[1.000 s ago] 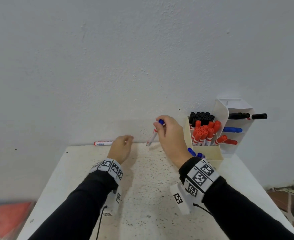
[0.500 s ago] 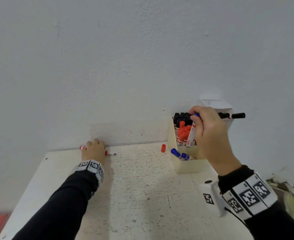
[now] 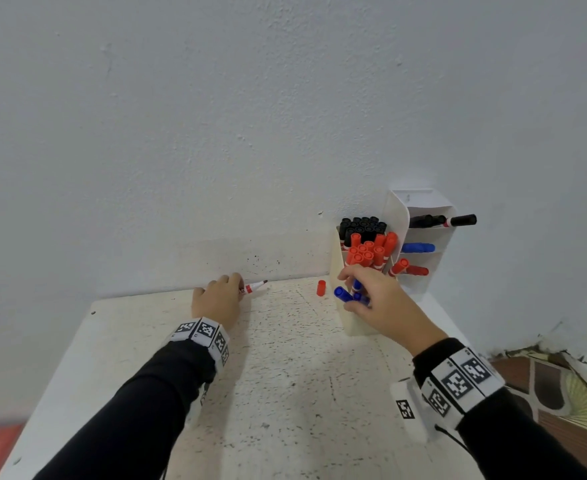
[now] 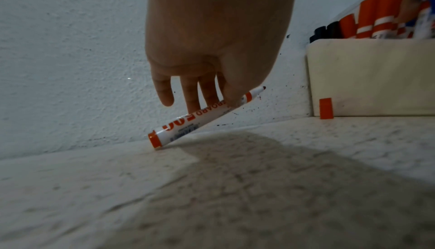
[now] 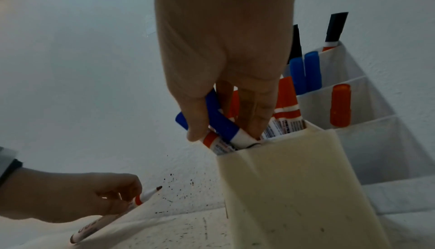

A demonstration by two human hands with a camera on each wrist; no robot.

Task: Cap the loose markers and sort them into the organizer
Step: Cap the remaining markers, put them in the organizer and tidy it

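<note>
White wall, speckled table point(image 3: 285, 375): the right hand point(image 3: 371, 299) lowers a blue marker point(image 3: 356, 287) into the organizer point(image 3: 354, 320). Left wrist: the left hand point(image 4: 212, 39) pinches an uncapped red marker point(image 4: 200, 117); its likely cap point(image 4: 326, 108) stands near. Right wrist: fingers point(image 5: 256, 115) curl around the blue marker. Capping likely follows.

Bare tabletop point(image 3: 285, 375) lies between both arms; organizer point(image 3: 354, 320) and wall point(image 3: 216, 133) block beyond.

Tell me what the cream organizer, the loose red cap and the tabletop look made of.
Cream organizer: probably matte plastic; smooth moulded walls, rounded edges. Loose red cap: likely plastic, uniform colour, satin. Tabletop: hard, speckled white surface, possibly stone or laminate; unclear.
</note>
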